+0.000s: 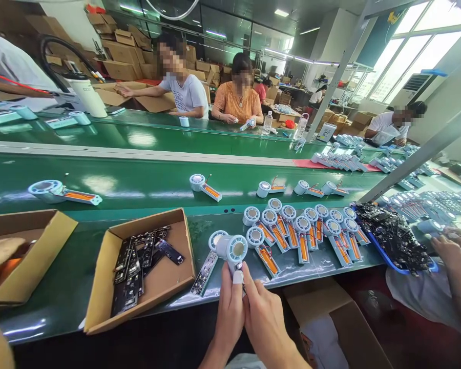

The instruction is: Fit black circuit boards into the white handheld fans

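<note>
Low in front of me, both hands hold a light-blue handheld fan point(226, 248), its round head up and away from me. My left hand point(230, 310) is closed around the handle, thumb on top. On the other side, my right hand point(267, 318) is closed on the same handle, which the fingers mostly hide. Just behind lies another fan point(204, 275) with a circuit board showing along its handle. To the right, several open fans point(269, 260) with orange strips and thin wires lie in rows on the green bench.
A cardboard box point(94, 292) of black circuit boards point(128, 277) stands left, another box point(46, 256) beyond it. A blue tray point(399, 267) of black parts sits right, near a co-worker's hands point(451, 251). Spaced-out fans point(46, 188) lie on the green conveyor point(157, 177). Co-workers sit opposite.
</note>
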`<state>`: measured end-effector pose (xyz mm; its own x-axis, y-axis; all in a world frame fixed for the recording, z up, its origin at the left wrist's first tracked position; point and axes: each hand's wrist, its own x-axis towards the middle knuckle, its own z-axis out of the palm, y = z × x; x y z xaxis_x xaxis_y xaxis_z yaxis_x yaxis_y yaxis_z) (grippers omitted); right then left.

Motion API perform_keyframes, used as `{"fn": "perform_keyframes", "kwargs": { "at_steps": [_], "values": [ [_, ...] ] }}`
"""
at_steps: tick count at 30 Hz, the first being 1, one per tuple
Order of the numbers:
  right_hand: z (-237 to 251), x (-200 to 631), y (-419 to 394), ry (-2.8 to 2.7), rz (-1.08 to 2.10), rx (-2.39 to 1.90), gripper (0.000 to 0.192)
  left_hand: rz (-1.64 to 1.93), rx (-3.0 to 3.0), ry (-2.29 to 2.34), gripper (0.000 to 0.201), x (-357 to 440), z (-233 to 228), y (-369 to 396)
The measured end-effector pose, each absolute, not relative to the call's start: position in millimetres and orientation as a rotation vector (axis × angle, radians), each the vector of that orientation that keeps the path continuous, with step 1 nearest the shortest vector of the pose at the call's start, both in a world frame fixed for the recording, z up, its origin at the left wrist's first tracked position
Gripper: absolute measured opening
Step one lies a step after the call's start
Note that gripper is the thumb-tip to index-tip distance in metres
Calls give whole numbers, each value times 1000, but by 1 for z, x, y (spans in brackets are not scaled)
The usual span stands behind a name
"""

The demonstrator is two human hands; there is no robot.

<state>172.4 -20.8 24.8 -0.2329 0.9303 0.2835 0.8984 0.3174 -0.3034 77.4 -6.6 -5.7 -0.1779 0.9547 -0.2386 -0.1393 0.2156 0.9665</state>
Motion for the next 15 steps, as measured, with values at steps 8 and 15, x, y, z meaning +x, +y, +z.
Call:
{"fn": "perform_keyframes", "kwargs": {
  "at_steps": [8, 15],
  "values": [
    [32, 176, -11, -2433, 180, -1607, 74, 1005, 827, 1446, 57, 69, -2, 5],
    [4, 173, -14, -2177, 311, -1566, 73, 945, 1422, 1517, 43, 37, 19, 9]
  ]
}}
